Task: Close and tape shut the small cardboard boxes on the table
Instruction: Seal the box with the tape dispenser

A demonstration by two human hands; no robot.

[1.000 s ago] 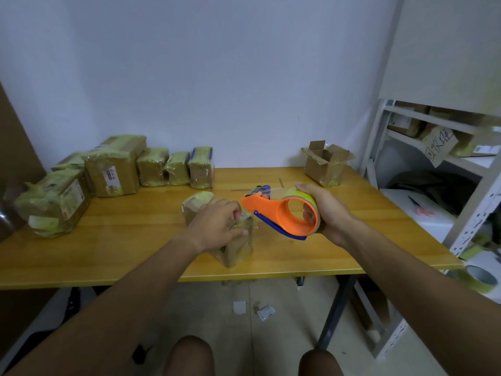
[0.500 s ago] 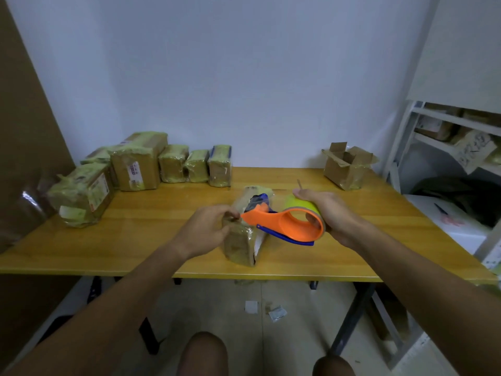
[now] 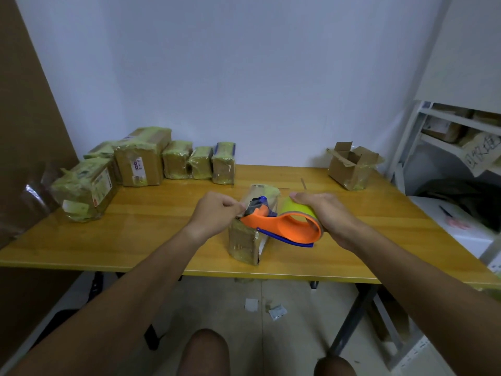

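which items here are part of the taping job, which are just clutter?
Job:
- box being taped
- tape dispenser, in right hand
- left hand at the tape end
- open box

Lying about:
- wrapped parcels
- shelf
- floor scraps

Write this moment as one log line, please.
step: taping box | left hand: pinching tape end at small box | right hand: gripping tape dispenser | open box: untouched

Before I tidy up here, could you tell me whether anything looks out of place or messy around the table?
Yes: two scraps of paper lie on the floor under the table, and the open cardboard box at the far right corner has ragged flaps sticking up untaped. The taped boxes along the wall look orderly.
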